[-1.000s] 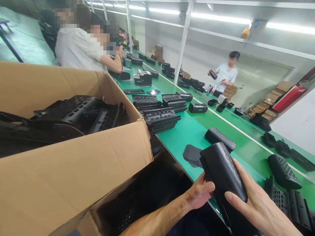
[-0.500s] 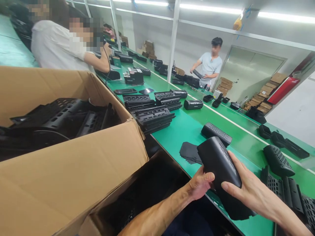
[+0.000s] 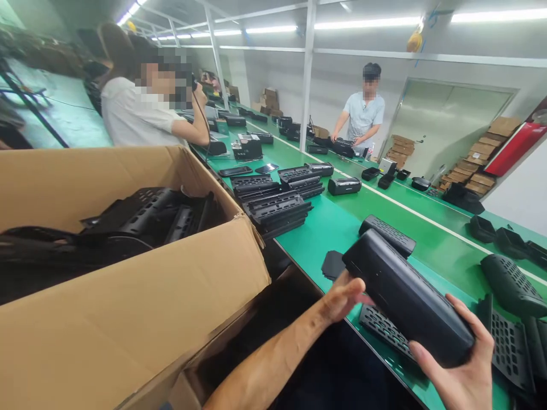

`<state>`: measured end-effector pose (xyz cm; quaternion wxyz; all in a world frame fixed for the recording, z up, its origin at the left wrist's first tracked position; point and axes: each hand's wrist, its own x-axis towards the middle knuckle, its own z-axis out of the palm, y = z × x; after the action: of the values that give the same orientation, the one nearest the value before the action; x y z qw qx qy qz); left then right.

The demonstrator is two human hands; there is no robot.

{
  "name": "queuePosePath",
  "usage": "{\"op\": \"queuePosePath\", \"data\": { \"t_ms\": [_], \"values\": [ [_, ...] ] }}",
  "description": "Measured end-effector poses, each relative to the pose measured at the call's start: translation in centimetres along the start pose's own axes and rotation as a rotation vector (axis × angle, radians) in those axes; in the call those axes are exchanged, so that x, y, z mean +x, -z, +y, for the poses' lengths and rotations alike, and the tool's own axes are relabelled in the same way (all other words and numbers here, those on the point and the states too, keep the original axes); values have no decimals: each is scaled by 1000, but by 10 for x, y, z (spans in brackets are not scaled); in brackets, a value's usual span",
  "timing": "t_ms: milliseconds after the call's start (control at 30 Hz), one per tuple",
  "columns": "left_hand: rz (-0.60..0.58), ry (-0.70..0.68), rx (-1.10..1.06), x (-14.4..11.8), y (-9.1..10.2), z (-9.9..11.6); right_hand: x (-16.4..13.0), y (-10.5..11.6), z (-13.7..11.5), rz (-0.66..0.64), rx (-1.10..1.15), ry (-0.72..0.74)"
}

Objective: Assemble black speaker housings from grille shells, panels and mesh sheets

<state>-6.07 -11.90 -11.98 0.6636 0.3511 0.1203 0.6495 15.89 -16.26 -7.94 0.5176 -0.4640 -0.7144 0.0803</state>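
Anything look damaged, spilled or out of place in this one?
The open cardboard box looks worn: its corner nearest the bench appears ragged. Inside, black parts lie jumbled, unlike the stacked panels on the bench. No spill shows, nor obvious damage to the black housing in the right hand.

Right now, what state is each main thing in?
Black case, tilted, held
Right hand, closed on the case
Left hand, at the case, grip unclear
Cardboard box, open, black parts inside
Black panels, stacked
Strip lights, lit
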Motion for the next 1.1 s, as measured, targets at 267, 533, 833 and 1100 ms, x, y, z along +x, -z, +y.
{"op": "queuePosePath", "data": {
  "t_ms": [267,533,833,1100],
  "values": [
    [-390,-21,635,28,22,91,1,28,3,-99,13,-100],
    [-367,-23,614,26,1,87,8,38,9,-154,92,-142],
    [-405,60,479,16,-3,83,19,53,14,-248,16,-137],
    [-323,-84,519,7,-8,70,20,62,22,-265,-17,-49]
  ]
}}
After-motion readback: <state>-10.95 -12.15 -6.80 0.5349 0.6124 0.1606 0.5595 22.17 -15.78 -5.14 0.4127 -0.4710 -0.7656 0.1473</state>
